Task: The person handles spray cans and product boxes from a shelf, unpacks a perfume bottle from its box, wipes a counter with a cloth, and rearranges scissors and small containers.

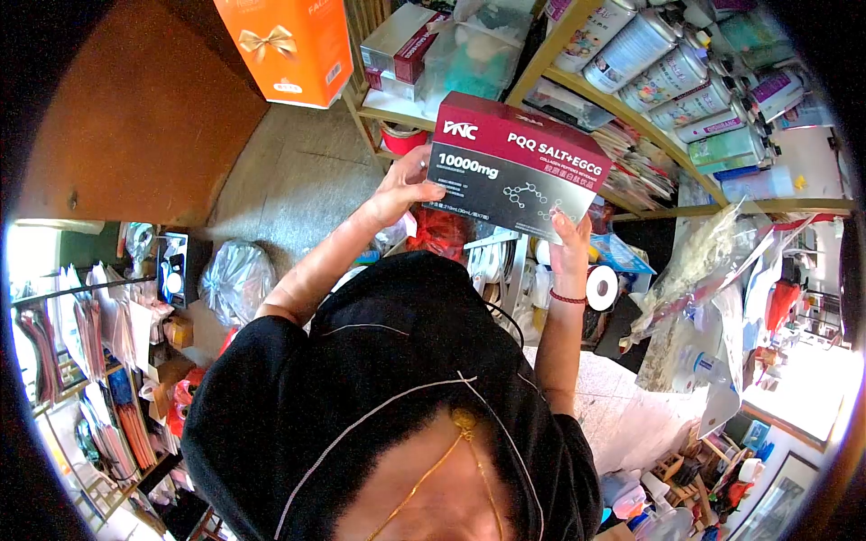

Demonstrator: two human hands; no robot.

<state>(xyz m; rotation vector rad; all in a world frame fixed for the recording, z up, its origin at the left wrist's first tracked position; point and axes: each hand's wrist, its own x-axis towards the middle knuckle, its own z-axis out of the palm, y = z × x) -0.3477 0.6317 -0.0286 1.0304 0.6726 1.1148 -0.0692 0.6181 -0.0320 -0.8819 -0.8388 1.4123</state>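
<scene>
A product carton [514, 167], dark red on top and grey below with "PQQ SALT+EGCG" and "10000mg" printed on it, is held up in front of me, slightly tilted. My left hand [401, 191] grips its left end, thumb on the printed face and the other fingers mostly hidden behind. At the lower right corner, my right hand [570, 239] clasps the carton with the thumb in front. A red beaded bracelet [568, 297] circles my right wrist. Behind the carton stands a shelf with similar dark red and silver boxes [397, 50].
An orange gift box [287, 50] with a bow print is at upper left, by a brown panel [135, 117]. Spray cans [667, 77] line the wooden shelf [622, 117] at upper right. A clear plastic bag [237, 281] rests on the floor at left. Wrapped bundles [695, 270] hang right.
</scene>
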